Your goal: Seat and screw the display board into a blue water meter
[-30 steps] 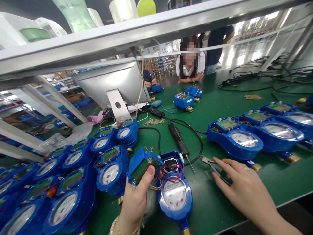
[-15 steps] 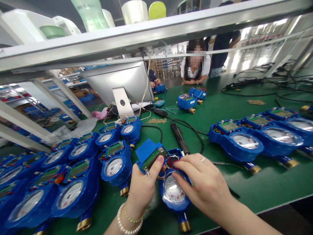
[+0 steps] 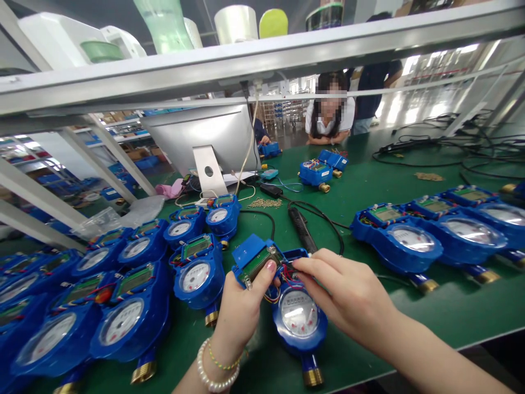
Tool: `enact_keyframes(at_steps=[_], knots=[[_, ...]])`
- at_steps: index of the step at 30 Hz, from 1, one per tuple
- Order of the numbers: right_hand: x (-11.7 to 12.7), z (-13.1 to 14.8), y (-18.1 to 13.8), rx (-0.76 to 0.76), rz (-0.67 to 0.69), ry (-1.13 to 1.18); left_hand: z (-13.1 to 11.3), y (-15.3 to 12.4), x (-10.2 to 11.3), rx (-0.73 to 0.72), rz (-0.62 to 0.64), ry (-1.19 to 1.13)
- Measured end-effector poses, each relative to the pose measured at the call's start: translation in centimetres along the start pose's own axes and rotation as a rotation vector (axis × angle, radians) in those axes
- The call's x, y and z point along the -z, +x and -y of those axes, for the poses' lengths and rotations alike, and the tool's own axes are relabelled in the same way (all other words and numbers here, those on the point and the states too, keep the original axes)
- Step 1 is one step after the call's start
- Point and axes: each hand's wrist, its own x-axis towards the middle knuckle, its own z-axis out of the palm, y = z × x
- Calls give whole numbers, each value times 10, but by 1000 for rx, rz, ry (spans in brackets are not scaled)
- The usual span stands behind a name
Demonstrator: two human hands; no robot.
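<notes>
My left hand [image 3: 241, 306] grips a blue lid with a green circuit board [image 3: 255, 260], tilted up off an open blue water meter [image 3: 299, 314] that lies on the green table. My thumb presses the board's edge. My right hand [image 3: 348, 295] is closed in a pinch at the meter's open compartment, fingertips among the red and coloured wires [image 3: 287, 272]. What the fingertips pinch is too small to make out. The meter's dial faces up and its brass fitting points toward me.
Several blue meters [image 3: 123, 323] crowd the left; another row [image 3: 410, 241] runs along the right. A black electric screwdriver [image 3: 301, 230] with cable lies behind the hands. Screws [image 3: 264, 203], a monitor [image 3: 205, 142] and another person [image 3: 328, 115] are at the far side.
My right hand left the pliers on the table at the right and came in to the open meter's wires. The left hand kept holding the lid.
</notes>
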Motion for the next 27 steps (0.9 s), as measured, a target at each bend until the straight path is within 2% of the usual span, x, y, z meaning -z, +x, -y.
enact_keyframes(at_steps=[4,12,17,20,27], knots=[[1,-1,5,-14,13,12,2,-3,2,32,13,-10],[18,1,32,-242,134,337,3,-6,9,67,124,-85],[10,-23,35,-481,283,727,10,-5,12,96,144,-251],[2,-39,30,-462,313,839,13,-4,14,130,148,-322],[-7,-60,22,-371,295,820,16,2,17,183,141,-351]])
